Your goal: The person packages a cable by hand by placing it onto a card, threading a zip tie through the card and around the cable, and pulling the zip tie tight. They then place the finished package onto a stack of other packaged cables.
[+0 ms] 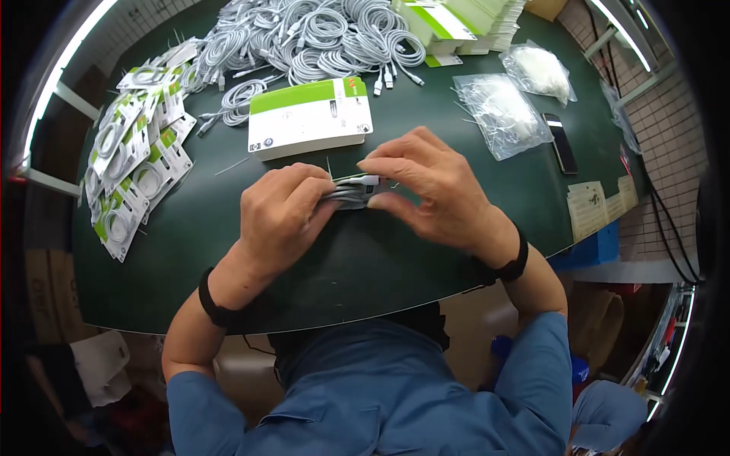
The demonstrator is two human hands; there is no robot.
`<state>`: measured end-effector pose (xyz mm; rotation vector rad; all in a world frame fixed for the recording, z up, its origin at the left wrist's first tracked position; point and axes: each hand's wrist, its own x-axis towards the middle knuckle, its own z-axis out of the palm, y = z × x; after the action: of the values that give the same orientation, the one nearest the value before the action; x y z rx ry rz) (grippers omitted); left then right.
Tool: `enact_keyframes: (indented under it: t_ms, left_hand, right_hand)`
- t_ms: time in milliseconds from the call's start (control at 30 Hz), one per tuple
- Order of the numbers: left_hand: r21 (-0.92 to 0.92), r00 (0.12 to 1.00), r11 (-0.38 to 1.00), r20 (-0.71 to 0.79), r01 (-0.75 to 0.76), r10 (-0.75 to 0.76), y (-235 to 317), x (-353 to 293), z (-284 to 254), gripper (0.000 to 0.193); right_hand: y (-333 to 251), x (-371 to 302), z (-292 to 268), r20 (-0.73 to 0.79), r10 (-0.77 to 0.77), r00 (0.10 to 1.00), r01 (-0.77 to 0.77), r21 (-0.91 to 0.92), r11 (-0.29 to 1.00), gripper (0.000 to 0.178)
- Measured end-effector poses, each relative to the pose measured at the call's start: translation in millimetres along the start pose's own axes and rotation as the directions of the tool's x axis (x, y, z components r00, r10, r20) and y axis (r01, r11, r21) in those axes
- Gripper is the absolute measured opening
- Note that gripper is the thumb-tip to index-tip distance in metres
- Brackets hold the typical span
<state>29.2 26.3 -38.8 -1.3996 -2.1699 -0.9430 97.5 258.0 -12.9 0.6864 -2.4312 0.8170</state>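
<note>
A coiled grey USB cable [346, 194] lies against a small card seen nearly edge-on, just above the table's near middle. My left hand [281, 205] is closed round the coil's left side, thumb and fingers pinching it. At the coil's other end, the thumb and fingers of my right hand [437, 190] curve round the card's edges beside the pale plug [368, 181]. A thin white tie [329, 167] sticks up by my left fingertips. Just beyond my hands lies a stack of white and green cards [308, 121].
A large heap of grey cables [312, 38] covers the table's far side. Carded cables [129, 159] are piled at the left. Card stacks [464, 26], bags of white ties [502, 114] and a black phone [560, 143] lie far right. A loose tie [232, 166] rests left of the stack.
</note>
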Motion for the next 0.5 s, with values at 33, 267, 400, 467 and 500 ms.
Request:
enact_keyframes:
  t_ms: [33, 267, 400, 467, 500]
  left_hand:
    - [-0.001, 1.000, 1.000, -0.004, 0.030, -0.030, -1, -2, -1, 0.025]
    - [-0.036, 0.998, 0.998, -0.038, 0.044, -0.046, -6, -10, 0, 0.022]
    - [-0.018, 1.000, 1.000, -0.022, 0.018, -0.018, -5, -12, 0, 0.021]
    - [-0.015, 1.000, 1.000, -0.012, 0.004, -0.004, -5, -12, -1, 0.021]
    - [-0.015, 1.000, 1.000, -0.010, 0.008, -0.009, -5, -12, -1, 0.021]
  right_hand:
    - [-2, 2, 8, 0.039, -0.029, 0.999, 0.028, 0.034, 0.999, 0.036]
    - [24, 8, 32, 0.030, -0.116, 0.993, 0.114, 0.072, 0.991, 0.036]
    - [26, 2, 36, -0.045, -0.111, 0.993, 0.117, 0.182, 0.976, 0.037]
    - [23, 2, 36, -0.072, -0.102, 0.992, 0.115, 0.221, 0.969, 0.037]
    - [20, 4, 34, -0.073, -0.100, 0.992, 0.113, 0.211, 0.971, 0.035]
